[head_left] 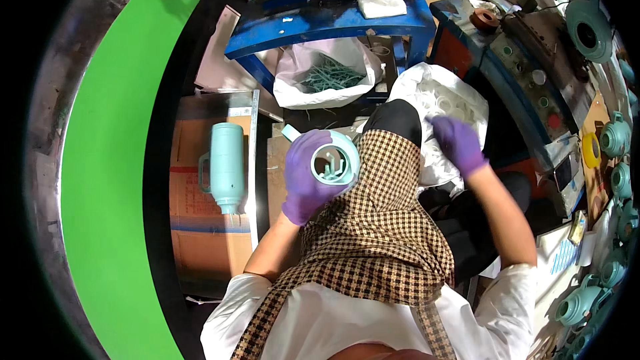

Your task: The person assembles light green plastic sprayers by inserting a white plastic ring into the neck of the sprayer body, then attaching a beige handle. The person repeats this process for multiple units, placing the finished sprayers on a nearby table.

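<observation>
In my purple-gloved left hand (303, 173) is a mint-green plastic jug body (345, 140), with the fingers wrapped round its side. The jug's round end faces up, and light green prongs (331, 167) show inside the opening. Its handle (291, 133) sticks out at the upper left. My right hand (458, 145), also purple-gloved, is over the right edge of a white bag (407, 83) of white plastic rings (437, 105). Its fingers look bunched together and slightly blurred; what they hold, if anything, cannot be made out.
A second mint-green jug body (227, 160) lies on a cardboard box (190, 240) to the left. Ahead, a white sack of thin green plastic strips (331, 73) stands below a blue metal bench (327, 30). Several green jug bodies (579, 303) line the right side, beside a control panel (533, 80).
</observation>
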A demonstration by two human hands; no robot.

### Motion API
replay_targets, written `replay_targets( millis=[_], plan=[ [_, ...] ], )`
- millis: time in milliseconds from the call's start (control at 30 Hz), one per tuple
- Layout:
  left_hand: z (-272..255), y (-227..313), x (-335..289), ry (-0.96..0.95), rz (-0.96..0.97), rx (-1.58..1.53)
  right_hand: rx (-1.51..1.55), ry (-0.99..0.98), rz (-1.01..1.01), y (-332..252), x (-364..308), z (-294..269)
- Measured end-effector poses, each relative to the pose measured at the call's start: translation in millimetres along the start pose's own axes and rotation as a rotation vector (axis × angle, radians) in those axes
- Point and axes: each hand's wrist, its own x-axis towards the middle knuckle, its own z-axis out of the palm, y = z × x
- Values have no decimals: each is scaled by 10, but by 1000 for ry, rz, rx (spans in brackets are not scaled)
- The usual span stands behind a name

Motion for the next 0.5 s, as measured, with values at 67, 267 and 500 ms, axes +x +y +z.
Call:
replay_targets(
  millis=[67,267,500],
  plan=[
    [33,23,3,50,47,11,-94,-161,132,704,167,352],
    [122,334,-100,12,94,143,-276,-486,172,1376,35,1388],
    [89,122,-166,53,28,21,19,231,204,1586,127,1092]
  ],
)
